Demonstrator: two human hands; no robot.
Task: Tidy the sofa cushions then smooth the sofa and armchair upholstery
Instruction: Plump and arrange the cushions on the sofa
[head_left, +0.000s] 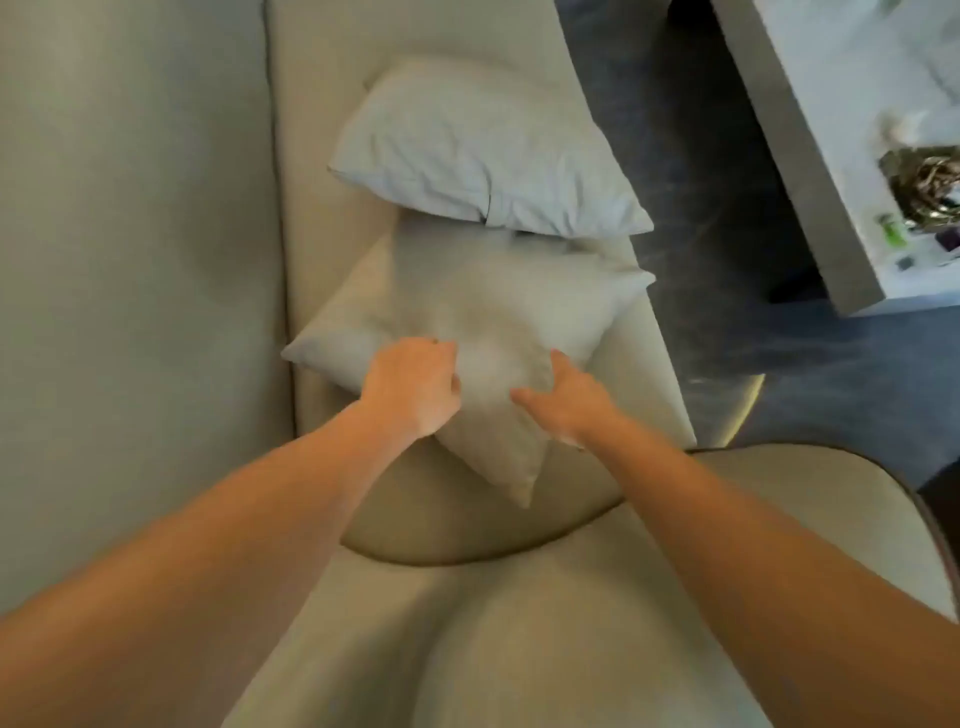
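Two hands on the beige cushion (498, 312): left hand (415, 387) grips its fabric, right hand (566, 400) presses flat, grey pillow (478, 156) beyond.

Sofa (130, 260) cropped, tabletop clutter (922, 192) blurred.

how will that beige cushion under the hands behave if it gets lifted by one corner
Probably floppy: the beige cushion dents softly where the left hand grips it. Likely light for its bulk, given the plump, loose look. Its matte fabric should not slip much.
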